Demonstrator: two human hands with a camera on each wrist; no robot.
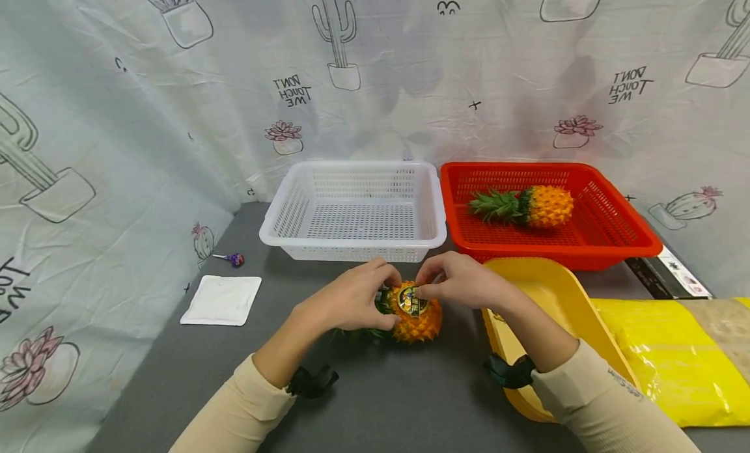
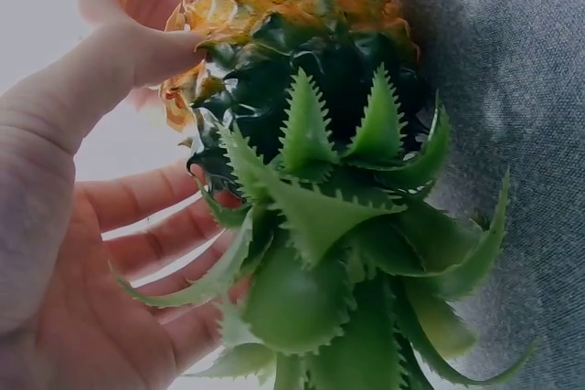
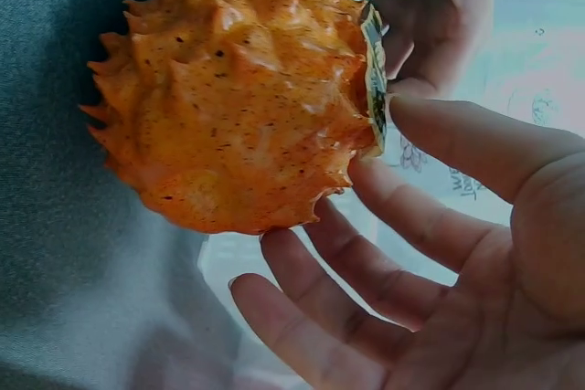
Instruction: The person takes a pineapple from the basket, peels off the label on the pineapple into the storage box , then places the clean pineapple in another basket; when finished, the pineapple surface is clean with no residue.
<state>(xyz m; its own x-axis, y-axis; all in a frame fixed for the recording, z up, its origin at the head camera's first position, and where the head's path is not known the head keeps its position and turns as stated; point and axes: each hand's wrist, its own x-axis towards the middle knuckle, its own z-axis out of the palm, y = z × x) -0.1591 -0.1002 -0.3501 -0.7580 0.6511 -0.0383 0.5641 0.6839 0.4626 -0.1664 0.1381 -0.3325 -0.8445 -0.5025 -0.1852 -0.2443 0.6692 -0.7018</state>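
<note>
A small orange pineapple (image 1: 420, 328) lies on its side on the grey table, green crown to the left. My left hand (image 1: 359, 297) holds it near the crown; in the left wrist view its thumb lies on the orange-green skin above the spiky leaves (image 2: 338, 271). A round black-and-gold label (image 1: 410, 301) sits on the fruit's upper side. My right hand (image 1: 459, 280) has its thumb on this label and its fingers curved along the fruit's far side. In the right wrist view the label shows edge-on beside the thumb tip.
Behind stand a white basket (image 1: 351, 251) and a red basket (image 1: 545, 248) with another pineapple (image 1: 547, 205) in it. A yellow tray (image 1: 562, 287) lies under my right forearm, beside a yellow packet (image 1: 668, 355). At left are a white packet (image 1: 221, 300) and a lollipop (image 1: 236, 260).
</note>
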